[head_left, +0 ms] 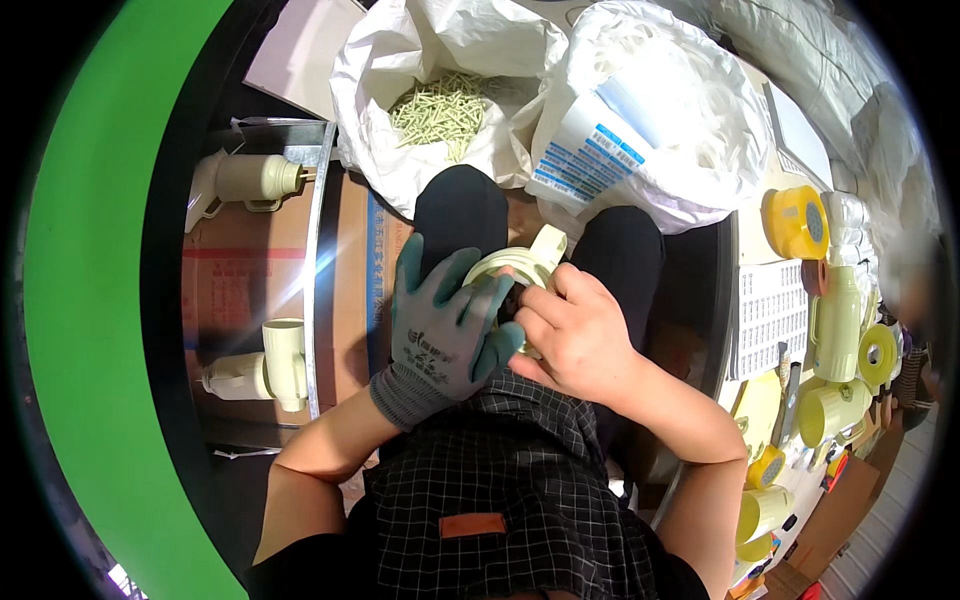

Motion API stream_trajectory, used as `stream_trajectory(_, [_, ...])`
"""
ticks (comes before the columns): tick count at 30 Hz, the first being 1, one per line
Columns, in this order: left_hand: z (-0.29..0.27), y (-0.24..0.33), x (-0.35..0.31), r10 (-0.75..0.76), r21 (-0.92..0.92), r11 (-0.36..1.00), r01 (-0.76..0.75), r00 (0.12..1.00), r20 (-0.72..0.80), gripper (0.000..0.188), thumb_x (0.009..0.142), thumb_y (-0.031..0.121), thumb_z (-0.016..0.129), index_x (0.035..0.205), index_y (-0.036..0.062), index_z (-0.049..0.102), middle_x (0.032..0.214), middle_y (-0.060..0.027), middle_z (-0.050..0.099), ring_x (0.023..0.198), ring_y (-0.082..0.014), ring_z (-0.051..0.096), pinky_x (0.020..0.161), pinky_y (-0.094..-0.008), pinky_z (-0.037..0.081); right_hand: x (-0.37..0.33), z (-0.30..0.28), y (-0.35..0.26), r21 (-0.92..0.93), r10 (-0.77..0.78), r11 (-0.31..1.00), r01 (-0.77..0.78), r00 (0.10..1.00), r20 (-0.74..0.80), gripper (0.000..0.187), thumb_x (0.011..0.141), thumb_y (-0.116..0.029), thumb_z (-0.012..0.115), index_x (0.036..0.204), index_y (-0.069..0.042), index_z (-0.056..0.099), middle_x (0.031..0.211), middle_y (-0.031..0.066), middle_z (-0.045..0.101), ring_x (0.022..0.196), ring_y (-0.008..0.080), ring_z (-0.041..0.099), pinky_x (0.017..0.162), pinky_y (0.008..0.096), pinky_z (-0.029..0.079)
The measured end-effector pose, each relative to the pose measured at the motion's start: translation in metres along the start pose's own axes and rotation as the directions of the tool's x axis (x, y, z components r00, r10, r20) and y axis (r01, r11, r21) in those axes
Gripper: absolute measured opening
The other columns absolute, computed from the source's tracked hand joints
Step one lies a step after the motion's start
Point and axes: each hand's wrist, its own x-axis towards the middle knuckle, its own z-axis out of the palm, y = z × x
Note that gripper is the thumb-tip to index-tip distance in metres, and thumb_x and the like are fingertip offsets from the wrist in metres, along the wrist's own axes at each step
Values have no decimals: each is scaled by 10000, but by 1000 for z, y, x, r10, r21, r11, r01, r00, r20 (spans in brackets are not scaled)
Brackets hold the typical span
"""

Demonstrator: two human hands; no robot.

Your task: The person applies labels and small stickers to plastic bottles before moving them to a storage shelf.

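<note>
Between my knees I hold a pale green plastic vessel (547, 246) with a round rim and a handle that points away from me. My left hand (440, 325), in a grey glove with teal fingertips, is closed round its left side. My bare right hand (583, 332) presses at the vessel's opening, its fingers bent together. Something dark shows between the two hands inside the opening. Whatever my right fingers pinch, if anything, is hidden behind them. Much of the vessel's near side is covered by my hands.
Ahead stand a white sack of short pale green pieces (440, 112) and a sack of clear plastic parts (700, 130). A metal-edged box (314, 270) at left holds green vessels. On the right table lie yellow tape (797, 222), a label sheet (770, 315) and a green flask (836, 335).
</note>
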Motion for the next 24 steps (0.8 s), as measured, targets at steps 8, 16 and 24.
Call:
stream_trajectory(8, [-19, 18, 24, -161, 134, 983, 128, 947, 277, 340, 927, 289, 676, 1161, 45, 708, 1135, -139, 674, 1202, -315, 596, 1191, -668, 292, -8, 7, 0, -66, -37, 997, 31, 996, -84, 438, 539, -343, 871, 799, -77, 639, 881, 29, 540, 887, 241, 547, 741, 342, 555])
stream_trajectory(16, [-26, 6, 49, -9, 316, 947, -58, 978, 208, 189, 779, 239, 780, 913, 128, 708, 1102, -13, 579, 1203, -251, 532, 1158, -547, 374, -12, 11, -5, -80, 8, 997, -16, 994, -106, 414, 584, -337, 883, 810, -92, 638, 868, 25, 534, 881, 236, 542, 697, 336, 538])
stream_trajectory(24, [-13, 9, 48, -165, -312, 930, 196, 979, 124, 210, 848, 202, 787, 994, 88, 688, 1086, -80, 663, 1034, -290, 655, 953, -463, 529, -23, 7, -4, -26, 91, 995, -101, 960, -265, 444, 643, -417, 882, 812, -97, 625, 893, 34, 564, 798, 236, 531, 694, 369, 464])
